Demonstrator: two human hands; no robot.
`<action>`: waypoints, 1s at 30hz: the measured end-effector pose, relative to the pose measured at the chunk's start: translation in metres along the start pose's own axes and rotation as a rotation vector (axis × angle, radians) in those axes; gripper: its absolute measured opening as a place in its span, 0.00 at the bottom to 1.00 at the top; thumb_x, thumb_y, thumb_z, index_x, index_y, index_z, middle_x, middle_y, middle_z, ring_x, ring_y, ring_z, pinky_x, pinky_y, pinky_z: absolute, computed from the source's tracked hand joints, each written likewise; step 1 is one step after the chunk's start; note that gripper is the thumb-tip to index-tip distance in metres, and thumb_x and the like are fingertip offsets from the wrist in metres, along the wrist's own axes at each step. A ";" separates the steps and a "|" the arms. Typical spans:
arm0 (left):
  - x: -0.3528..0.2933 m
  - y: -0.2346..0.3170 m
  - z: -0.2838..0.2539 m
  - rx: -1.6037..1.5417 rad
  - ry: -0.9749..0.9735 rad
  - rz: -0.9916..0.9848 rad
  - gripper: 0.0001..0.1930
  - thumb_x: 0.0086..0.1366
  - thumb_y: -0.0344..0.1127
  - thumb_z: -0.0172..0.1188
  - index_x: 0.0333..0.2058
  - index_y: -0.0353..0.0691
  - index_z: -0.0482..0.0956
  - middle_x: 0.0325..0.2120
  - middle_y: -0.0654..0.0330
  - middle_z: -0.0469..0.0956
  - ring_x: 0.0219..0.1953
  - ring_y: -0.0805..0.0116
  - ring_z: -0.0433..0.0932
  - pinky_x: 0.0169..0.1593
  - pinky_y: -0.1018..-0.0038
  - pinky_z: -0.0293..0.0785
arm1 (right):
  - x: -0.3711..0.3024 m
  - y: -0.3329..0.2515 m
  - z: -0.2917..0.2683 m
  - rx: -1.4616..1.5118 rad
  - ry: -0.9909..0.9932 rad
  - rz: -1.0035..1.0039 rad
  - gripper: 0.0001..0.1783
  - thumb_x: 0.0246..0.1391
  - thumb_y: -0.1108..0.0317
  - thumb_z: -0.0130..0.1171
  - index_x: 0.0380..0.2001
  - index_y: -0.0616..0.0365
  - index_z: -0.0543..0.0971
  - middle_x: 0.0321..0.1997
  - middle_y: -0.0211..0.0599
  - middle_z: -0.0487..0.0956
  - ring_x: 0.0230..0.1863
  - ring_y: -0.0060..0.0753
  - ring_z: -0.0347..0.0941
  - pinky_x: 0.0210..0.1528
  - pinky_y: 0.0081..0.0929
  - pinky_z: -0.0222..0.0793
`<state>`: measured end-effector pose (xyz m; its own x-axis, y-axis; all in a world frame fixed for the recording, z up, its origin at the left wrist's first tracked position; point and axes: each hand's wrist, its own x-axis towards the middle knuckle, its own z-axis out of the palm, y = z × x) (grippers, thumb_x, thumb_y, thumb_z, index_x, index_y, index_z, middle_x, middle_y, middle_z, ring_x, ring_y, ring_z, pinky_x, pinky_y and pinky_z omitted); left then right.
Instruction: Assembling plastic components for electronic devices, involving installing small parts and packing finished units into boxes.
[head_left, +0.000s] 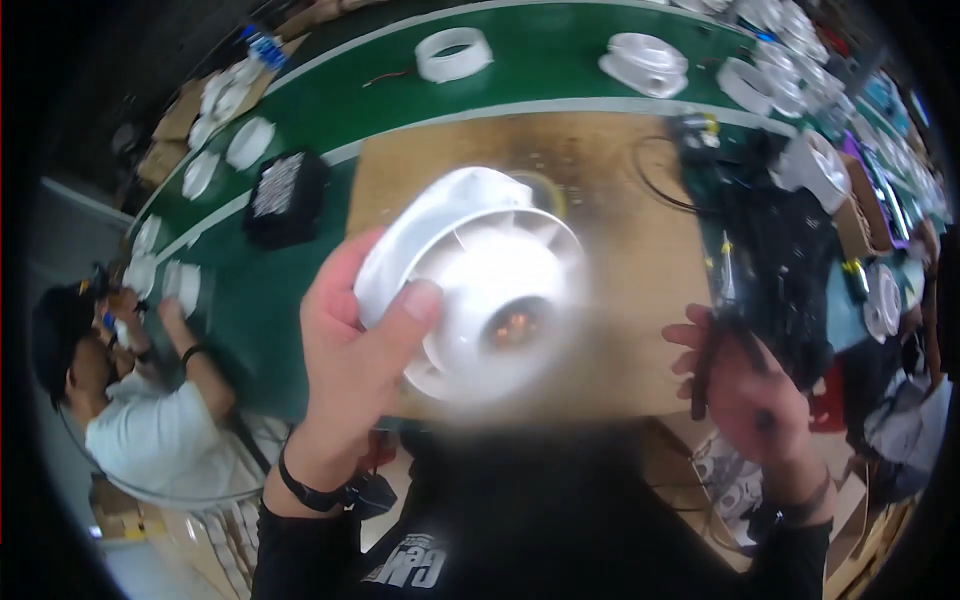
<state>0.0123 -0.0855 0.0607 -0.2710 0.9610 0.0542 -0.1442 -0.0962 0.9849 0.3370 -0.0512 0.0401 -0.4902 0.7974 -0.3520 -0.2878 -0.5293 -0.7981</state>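
Note:
My left hand [355,335] grips a round white plastic fan [485,260] at its left rim, with the thumb across the front. The fan is held tilted above the brown work board [640,250]. Ribs or blades run round its ring, and copper-coloured parts show in the dark opening of its hub. My right hand [755,395], at the board's right edge, is closed around a black hand tool [707,365]; blur hides the tool's exact kind. The two hands are well apart.
White ring housings [455,55] and a white fan part [645,65] rest on the green table [540,60]. To the left lies a black box-shaped block [285,198]. Cables and black bags [790,270] crowd the right side. A co-worker [160,430] sits at left.

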 end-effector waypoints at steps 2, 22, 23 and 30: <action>-0.001 0.005 -0.017 0.162 0.132 0.098 0.24 0.58 0.31 0.68 0.52 0.30 0.73 0.42 0.57 0.81 0.42 0.72 0.80 0.47 0.76 0.76 | 0.007 -0.001 0.013 0.009 -0.140 0.072 0.51 0.42 0.61 0.64 0.69 0.61 0.55 0.66 0.49 0.66 0.56 0.37 0.69 0.58 0.34 0.64; 0.037 -0.004 -0.051 0.681 -0.001 0.243 0.15 0.62 0.32 0.65 0.45 0.30 0.80 0.35 0.57 0.83 0.36 0.74 0.80 0.41 0.78 0.75 | 0.071 0.056 0.067 0.099 -0.593 0.600 0.28 0.71 0.49 0.40 0.63 0.59 0.64 0.60 0.42 0.72 0.56 0.32 0.71 0.55 0.32 0.70; 0.040 -0.001 -0.050 0.667 -0.022 0.186 0.15 0.62 0.32 0.65 0.45 0.30 0.80 0.34 0.57 0.83 0.35 0.74 0.80 0.40 0.78 0.75 | 0.073 0.057 0.067 0.099 -0.600 0.604 0.27 0.71 0.49 0.40 0.61 0.59 0.65 0.59 0.42 0.73 0.55 0.32 0.72 0.54 0.32 0.71; 0.072 0.019 -0.030 1.010 -0.302 -0.004 0.16 0.63 0.39 0.64 0.43 0.31 0.82 0.32 0.60 0.82 0.34 0.77 0.79 0.38 0.79 0.74 | 0.074 0.059 0.065 0.159 -0.573 0.596 0.26 0.70 0.50 0.41 0.58 0.61 0.67 0.58 0.46 0.74 0.52 0.34 0.73 0.51 0.31 0.73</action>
<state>-0.0386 -0.0260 0.0788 -0.0038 0.9989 -0.0473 0.7529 0.0340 0.6573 0.2300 -0.0429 -0.0012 -0.9264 0.1234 -0.3558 0.0603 -0.8840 -0.4636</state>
